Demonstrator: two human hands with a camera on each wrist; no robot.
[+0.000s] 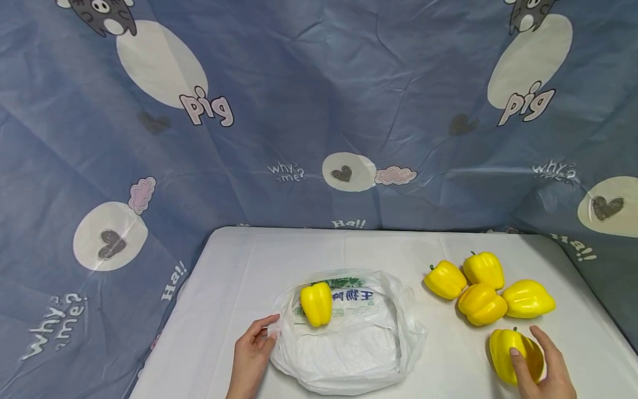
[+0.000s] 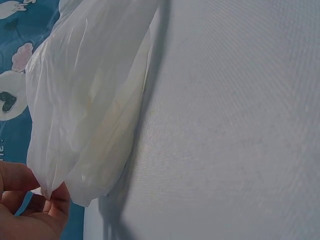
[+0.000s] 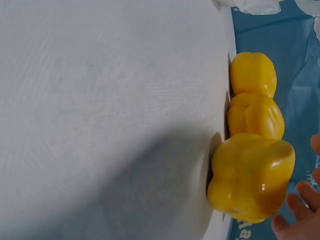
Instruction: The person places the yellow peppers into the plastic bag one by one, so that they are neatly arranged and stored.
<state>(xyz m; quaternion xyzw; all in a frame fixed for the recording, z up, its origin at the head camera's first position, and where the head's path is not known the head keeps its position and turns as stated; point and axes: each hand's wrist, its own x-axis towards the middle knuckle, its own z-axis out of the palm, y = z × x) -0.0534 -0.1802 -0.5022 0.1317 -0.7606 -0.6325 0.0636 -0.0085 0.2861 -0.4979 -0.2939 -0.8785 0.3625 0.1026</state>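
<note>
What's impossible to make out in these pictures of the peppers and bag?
Head view: lettering on the plastic bag, partly covered by a yellow pepper inside.
Left wrist view: the bag's contents, veiled by cloudy plastic.
Right wrist view: part of the right hand, cut off by the right edge.

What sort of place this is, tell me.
Probably a makeshift, screened-off demonstration space, perhaps indoors: printed blue fabric hangs behind a white table with yellow peppers set out on it.
</note>
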